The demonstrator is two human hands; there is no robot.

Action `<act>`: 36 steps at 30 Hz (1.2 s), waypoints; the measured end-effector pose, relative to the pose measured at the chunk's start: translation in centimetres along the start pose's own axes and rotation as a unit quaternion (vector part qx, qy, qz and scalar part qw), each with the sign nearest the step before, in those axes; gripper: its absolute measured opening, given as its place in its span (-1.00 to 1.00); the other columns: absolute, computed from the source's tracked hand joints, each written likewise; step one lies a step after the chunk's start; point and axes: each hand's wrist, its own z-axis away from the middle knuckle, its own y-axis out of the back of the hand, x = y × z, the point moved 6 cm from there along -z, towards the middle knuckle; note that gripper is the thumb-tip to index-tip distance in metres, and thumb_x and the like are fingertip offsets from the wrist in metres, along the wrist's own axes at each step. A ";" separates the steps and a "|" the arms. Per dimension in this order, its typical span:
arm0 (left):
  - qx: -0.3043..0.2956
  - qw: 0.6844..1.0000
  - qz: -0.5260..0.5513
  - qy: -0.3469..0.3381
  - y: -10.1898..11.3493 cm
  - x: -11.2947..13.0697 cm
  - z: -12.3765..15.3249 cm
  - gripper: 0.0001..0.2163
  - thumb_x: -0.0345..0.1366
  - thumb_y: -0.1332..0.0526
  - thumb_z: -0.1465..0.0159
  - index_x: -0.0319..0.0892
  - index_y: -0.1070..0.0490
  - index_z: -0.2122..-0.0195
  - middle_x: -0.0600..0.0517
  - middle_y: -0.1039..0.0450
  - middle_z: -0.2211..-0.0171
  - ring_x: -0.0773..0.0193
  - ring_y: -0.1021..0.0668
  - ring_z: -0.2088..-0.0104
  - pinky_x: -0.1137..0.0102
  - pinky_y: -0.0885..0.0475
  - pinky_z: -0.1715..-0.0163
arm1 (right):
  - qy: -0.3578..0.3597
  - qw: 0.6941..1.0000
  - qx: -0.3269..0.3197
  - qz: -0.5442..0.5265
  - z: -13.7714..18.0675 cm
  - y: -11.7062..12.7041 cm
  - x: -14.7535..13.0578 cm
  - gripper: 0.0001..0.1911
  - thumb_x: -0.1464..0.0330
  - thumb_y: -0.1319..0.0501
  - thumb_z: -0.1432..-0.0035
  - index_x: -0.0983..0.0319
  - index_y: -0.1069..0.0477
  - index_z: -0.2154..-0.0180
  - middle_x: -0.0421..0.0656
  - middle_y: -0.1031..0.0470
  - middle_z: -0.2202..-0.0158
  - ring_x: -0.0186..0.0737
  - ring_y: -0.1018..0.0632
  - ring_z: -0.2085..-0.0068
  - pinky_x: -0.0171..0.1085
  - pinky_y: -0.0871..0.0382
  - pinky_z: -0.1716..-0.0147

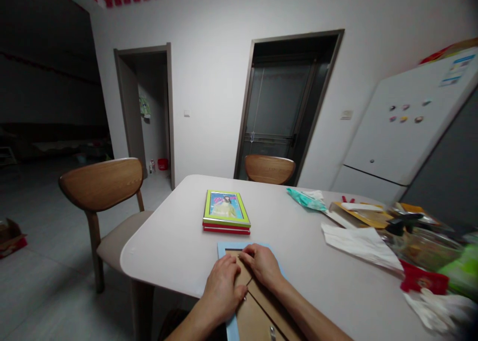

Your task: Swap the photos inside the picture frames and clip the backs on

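While both hands rest on it, a light blue picture frame [239,281] lies face down at the near edge of the white desk [179,241], its brown backing board turned upward. The frame's long axis runs from the near edge away toward the far side, leaning a little to the left, and its near end passes out of view at the bottom.

The left hand [223,288] lies flat, palm down, on the left part of the backing, fingers loosely curled and pointing toward the far side; it presses on the board and does not close around anything. The right hand [263,265] sits just beside it, slightly farther and to the right, fingers bent with the tips on the board near the frame's far edge; it also grips nothing that can be seen. The two hands touch or nearly touch at the thumbs. Both sit directly over the frame, the right one nearer its far end.

Just beyond the frame, well within reach, a small stack of frames [226,212] lies with a lime green one holding a picture on top and red ones below. Papers and packaging [360,241] lie to the right, apart from the hands. Two wooden chairs stand at the desk's left and far sides.
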 end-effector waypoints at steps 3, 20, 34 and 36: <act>0.007 1.000 0.002 0.000 0.0 -0.1 0.0 -0.79 -0.38 -0.10 0.00 -0.22 -0.33 0.29 -0.05 -0.28 0.05 0.22 -0.21 -0.04 0.38 -0.04 -0.07 | -0.011 1.000 -0.005 -0.003 -0.5 -0.5 0.3 -0.80 0.32 -0.06 0.05 0.20 -0.43 0.55 -0.18 -0.50 0.52 -0.32 -0.44 0.48 -0.41 -0.16 0.50; 0.036 0.999 -0.005 0.008 -0.1 -0.4 0.3 -0.72 -0.60 0.06 0.09 -0.17 -0.22 0.37 0.00 -0.33 0.24 0.29 -0.31 0.09 0.42 -0.20 0.06 | -0.019 0.998 0.019 0.062 -1.2 -0.7 0.6 -0.87 0.37 -0.08 0.05 0.21 -0.33 0.57 -0.18 -0.45 0.55 -0.33 -0.41 0.49 -0.40 -0.11 0.50; 0.033 0.999 -0.025 0.031 0.0 0.2 0.5 -0.70 -0.59 0.05 0.10 -0.14 -0.19 0.36 0.05 -0.30 0.32 0.30 -0.36 0.29 0.47 -0.25 0.27 | -0.044 0.996 0.015 0.078 -2.0 0.5 1.6 -0.74 0.27 -0.06 0.03 0.21 -0.39 0.28 -0.06 -0.38 0.25 -0.23 -0.45 0.31 -0.33 -0.20 0.36; 0.035 0.999 -0.022 0.032 0.0 0.3 0.5 -0.69 -0.59 0.06 0.11 -0.14 -0.19 0.35 0.06 -0.31 0.32 0.33 -0.37 0.30 0.49 -0.25 0.28 | -0.033 0.997 0.000 0.066 -2.2 0.6 1.9 -0.74 0.26 -0.06 0.03 0.19 -0.41 0.30 -0.10 -0.42 0.26 -0.24 -0.45 0.27 -0.35 -0.20 0.31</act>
